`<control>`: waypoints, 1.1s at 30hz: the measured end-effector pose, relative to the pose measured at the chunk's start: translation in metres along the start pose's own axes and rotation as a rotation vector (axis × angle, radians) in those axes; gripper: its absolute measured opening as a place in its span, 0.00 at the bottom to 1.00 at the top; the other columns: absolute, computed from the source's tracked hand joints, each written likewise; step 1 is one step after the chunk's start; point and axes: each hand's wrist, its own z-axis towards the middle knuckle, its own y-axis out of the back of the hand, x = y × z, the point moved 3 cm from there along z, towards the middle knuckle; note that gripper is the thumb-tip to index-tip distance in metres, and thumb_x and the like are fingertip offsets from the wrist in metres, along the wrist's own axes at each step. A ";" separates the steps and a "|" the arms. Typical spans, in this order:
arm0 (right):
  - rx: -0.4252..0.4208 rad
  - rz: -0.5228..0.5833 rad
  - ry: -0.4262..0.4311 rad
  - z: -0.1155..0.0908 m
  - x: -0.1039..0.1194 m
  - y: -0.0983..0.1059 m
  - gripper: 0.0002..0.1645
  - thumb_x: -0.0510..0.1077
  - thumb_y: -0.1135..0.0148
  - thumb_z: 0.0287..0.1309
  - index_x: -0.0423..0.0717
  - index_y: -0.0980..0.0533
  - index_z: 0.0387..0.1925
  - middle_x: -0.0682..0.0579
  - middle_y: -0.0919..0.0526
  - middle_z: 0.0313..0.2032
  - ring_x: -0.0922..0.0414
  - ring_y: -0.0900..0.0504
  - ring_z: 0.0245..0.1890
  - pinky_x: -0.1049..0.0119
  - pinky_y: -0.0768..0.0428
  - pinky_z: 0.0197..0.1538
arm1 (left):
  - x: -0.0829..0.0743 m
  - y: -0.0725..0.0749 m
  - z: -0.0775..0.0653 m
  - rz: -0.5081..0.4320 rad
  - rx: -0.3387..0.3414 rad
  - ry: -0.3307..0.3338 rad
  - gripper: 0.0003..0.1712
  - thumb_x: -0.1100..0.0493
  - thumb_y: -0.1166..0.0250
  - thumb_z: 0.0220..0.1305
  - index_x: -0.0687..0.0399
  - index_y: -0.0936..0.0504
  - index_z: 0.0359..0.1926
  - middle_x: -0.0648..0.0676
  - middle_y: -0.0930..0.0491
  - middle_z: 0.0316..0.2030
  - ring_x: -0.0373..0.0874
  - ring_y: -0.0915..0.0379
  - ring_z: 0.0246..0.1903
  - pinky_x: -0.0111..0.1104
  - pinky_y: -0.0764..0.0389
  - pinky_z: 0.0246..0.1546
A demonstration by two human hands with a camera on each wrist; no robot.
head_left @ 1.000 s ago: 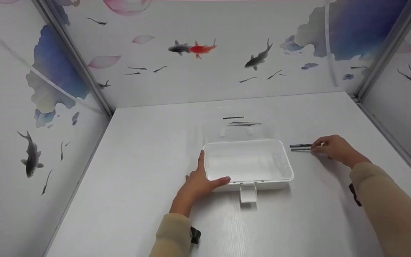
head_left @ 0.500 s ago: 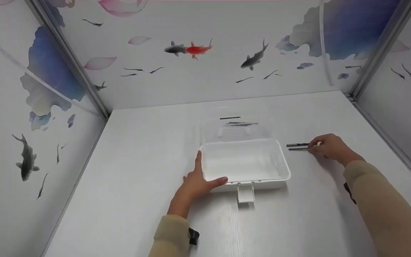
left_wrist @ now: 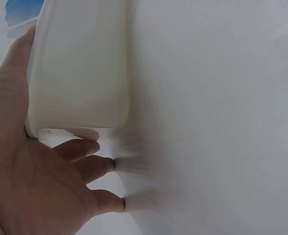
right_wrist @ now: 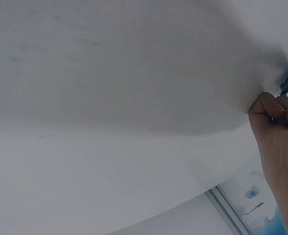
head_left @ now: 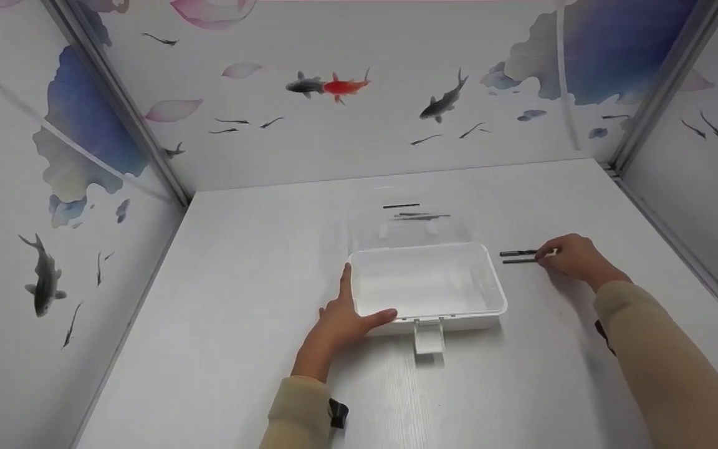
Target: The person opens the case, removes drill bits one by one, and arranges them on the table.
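Note:
A white plastic box (head_left: 427,280) sits on the table with its clear lid (head_left: 365,231) folded back and its front latch (head_left: 429,337) hanging down. My left hand (head_left: 340,319) rests at its front left corner, thumb along the front rim and forefinger along the left side. In the left wrist view, the other fingers (left_wrist: 97,169) reach down to the table. Right of the box, my right hand (head_left: 574,257) pinches the near ends of dark metal drill bits, one thicker (head_left: 516,253) and one thinner (head_left: 519,261). Whether both are gripped is hard to tell.
Several thin dark rods (head_left: 421,216) show through or on the clear lid, with one more rod (head_left: 401,205) behind them. White panels printed with fish enclose the table (head_left: 240,280) at the back and both sides.
The whole head view shifts slightly left, then settles. The right wrist and forearm swing a little left while the fingers stay at the drill bits. The left hand keeps its place on the box.

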 end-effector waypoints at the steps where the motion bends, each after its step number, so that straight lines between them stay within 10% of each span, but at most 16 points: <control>1: -0.001 0.001 0.001 0.000 0.000 0.000 0.17 0.44 0.38 0.72 0.40 0.13 0.54 0.30 0.18 0.57 0.42 0.23 0.48 0.55 0.22 0.47 | 0.000 0.000 0.000 -0.003 0.000 0.000 0.82 0.22 0.24 0.50 0.42 0.69 0.87 0.74 0.33 0.76 0.71 0.41 0.79 0.65 0.57 0.83; 33: -0.019 0.035 -0.025 -0.005 -0.001 -0.001 0.18 0.43 0.39 0.73 0.41 0.14 0.56 0.28 0.21 0.61 0.37 0.25 0.54 0.45 0.21 0.54 | -0.003 0.001 -0.003 0.004 0.000 -0.007 0.82 0.22 0.25 0.51 0.43 0.69 0.87 0.74 0.31 0.74 0.72 0.40 0.78 0.65 0.57 0.83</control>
